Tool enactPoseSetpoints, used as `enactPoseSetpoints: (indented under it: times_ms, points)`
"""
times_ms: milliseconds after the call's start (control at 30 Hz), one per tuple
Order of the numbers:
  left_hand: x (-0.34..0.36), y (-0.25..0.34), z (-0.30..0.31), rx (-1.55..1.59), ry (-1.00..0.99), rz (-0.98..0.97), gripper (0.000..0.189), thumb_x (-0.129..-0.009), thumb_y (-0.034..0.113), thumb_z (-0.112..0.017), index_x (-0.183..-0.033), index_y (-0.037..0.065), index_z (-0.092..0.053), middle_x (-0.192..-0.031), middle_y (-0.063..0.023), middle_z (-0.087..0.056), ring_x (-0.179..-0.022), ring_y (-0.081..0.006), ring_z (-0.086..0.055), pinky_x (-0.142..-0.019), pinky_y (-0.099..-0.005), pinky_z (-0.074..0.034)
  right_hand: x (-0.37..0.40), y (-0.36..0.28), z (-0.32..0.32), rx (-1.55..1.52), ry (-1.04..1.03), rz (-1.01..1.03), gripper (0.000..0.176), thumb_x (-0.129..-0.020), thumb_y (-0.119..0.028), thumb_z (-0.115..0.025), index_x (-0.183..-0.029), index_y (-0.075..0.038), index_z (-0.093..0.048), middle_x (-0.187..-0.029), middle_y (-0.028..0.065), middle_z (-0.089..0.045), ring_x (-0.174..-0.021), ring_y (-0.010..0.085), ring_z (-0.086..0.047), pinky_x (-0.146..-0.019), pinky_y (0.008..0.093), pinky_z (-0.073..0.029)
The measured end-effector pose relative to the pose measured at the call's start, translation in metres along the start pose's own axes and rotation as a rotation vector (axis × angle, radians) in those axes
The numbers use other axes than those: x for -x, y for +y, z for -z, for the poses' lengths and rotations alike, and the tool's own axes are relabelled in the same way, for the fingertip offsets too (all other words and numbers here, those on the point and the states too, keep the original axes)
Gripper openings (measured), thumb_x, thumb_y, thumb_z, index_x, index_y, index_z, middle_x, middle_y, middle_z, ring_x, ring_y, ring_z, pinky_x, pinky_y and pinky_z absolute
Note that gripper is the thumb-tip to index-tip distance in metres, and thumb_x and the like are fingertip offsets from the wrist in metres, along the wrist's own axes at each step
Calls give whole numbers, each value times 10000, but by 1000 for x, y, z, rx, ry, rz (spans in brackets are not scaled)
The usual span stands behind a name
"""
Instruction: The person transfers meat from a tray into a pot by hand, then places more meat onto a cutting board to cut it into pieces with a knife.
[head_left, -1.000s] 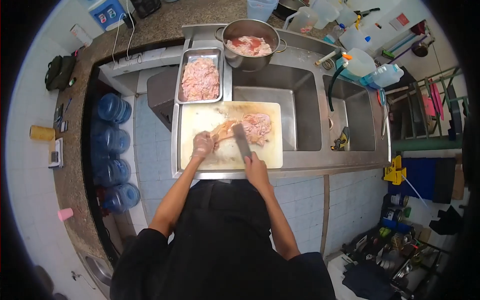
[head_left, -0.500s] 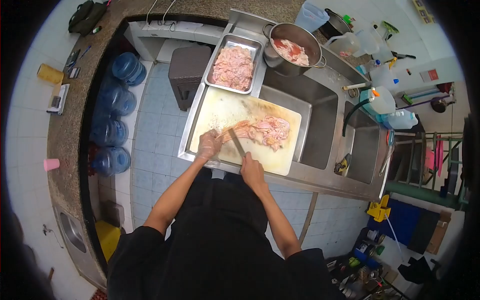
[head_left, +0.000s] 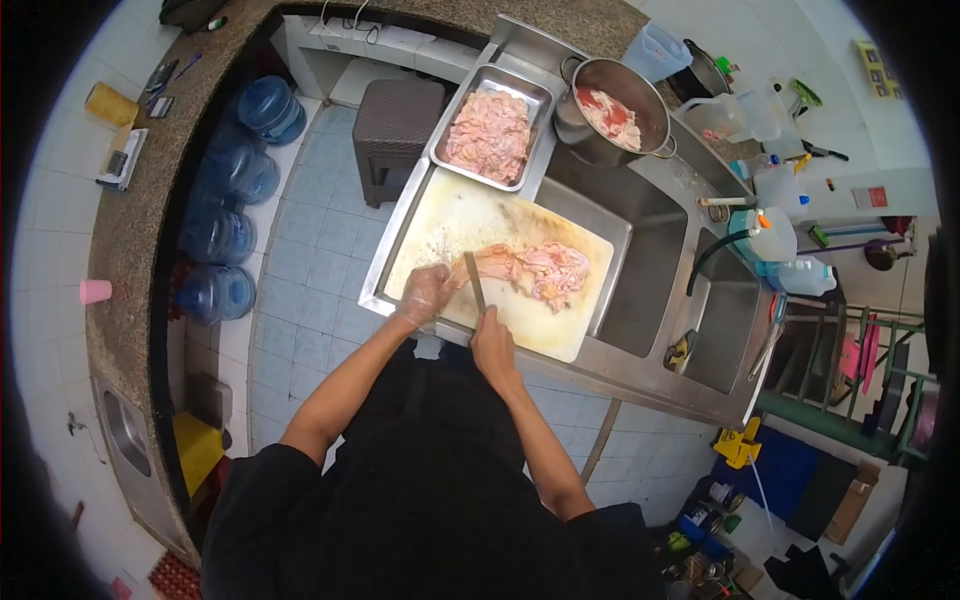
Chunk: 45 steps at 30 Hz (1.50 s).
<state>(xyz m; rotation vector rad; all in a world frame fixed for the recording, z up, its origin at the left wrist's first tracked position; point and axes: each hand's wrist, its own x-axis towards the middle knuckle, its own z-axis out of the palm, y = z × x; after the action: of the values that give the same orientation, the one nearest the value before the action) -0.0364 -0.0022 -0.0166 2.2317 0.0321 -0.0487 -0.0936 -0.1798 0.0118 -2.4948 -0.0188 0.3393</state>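
Observation:
My left hand [head_left: 427, 292], in a clear plastic glove, is closed on the left end of a strip of raw meat [head_left: 553, 272], pale pink and skin-like. The strip stretches right into a loose heap on the white cutting board [head_left: 530, 335]. In my right hand [head_left: 493, 343] is the handle of a knife [head_left: 474, 282], its blade lying across the strip close to my left fingers. Whether the edge has gone through cannot be seen. Beyond the board, a metal tray [head_left: 437, 152] holds cut pieces of similar meat [head_left: 488, 135].
A steel pot [head_left: 585, 135] with more meat and reddish liquid stands right of the tray. Right of the board are a sink basin [head_left: 640, 265] and a smaller basin [head_left: 725, 320]. A brown stool [head_left: 400, 105] and several blue water jugs [head_left: 222, 293] are to the left.
The knife has shifted left along the strip towards my left hand, and its blade points more straight away from me. My view has turned a little. Both hands keep their hold.

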Motion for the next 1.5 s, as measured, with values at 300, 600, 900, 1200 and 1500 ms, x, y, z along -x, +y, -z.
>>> enactPoseSetpoints:
  times_ms: [300,600,900,1200,1500]
  points:
    - [-1,6,9,-22,5,-97,185,-835,102,-610,-686,25,-532,-620,-222,-547,-597,-404,-593,-561,-461,-465,-100,-40,-8,64,101,166,255,-910,-70,-499,-1139,33,-453,-768,293,-646,-728,493,-645,-636,584,-512]
    - [-3,-10,45,638,257,218,186,-887,115,-647,-754,11,-568,-736,-104,-684,-657,-137,-636,-606,-306,-516,48,16,32,26,-40,3,208,-986,-158,-505,-1084,24,-493,-754,330,-632,-737,538,-620,-658,611,-490]
    - [-123,69,58,1033,-93,52,563,-857,287,-733,-1313,5,-560,-1208,-160,-660,-1117,-220,-637,-952,-344,-516,55,15,44,51,-54,-49,245,-989,-204,-521,-1066,29,-515,-772,335,-635,-759,547,-613,-682,625,-471]
    - [-98,25,-28,-269,-293,-305,423,-879,434,-608,-905,20,-686,-957,-223,-678,-937,-379,-631,-870,-470,-494,84,17,61,-85,80,-181,227,-975,-188,-537,-996,37,-564,-802,325,-642,-789,545,-603,-713,612,-470]
    - [-80,-5,-29,-6,110,-180,184,-806,217,-734,-809,45,-670,-784,-158,-673,-788,-361,-664,-729,-434,-534,43,5,49,-182,148,-183,221,-983,-183,-536,-1015,35,-553,-813,333,-638,-791,540,-604,-697,591,-466]
